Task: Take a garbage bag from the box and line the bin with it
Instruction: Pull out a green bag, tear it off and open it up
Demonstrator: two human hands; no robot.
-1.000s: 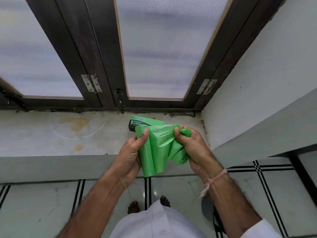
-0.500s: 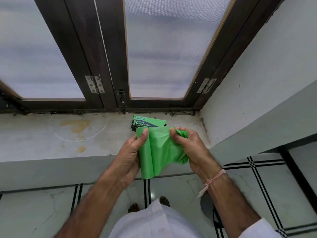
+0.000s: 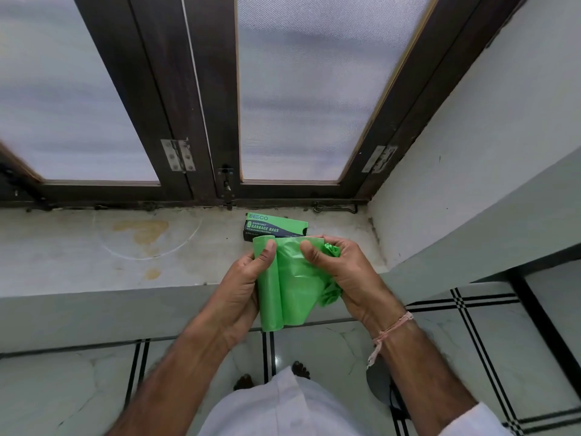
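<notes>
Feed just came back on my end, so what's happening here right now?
A person stands at a window sill holding a green garbage bag in both hands. The left hand pinches its folded edge, the right hand grips the bunched side. The garbage bag box lies on the sill behind. The bag is not yet opened.

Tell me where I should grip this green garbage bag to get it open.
Probably at the top edge of the green garbage bag, pinching from both sides as the left hand and right hand do now. The flat upper edge is exposed there, while its right portion is bunched in the palm and the rest hangs folded.
</notes>
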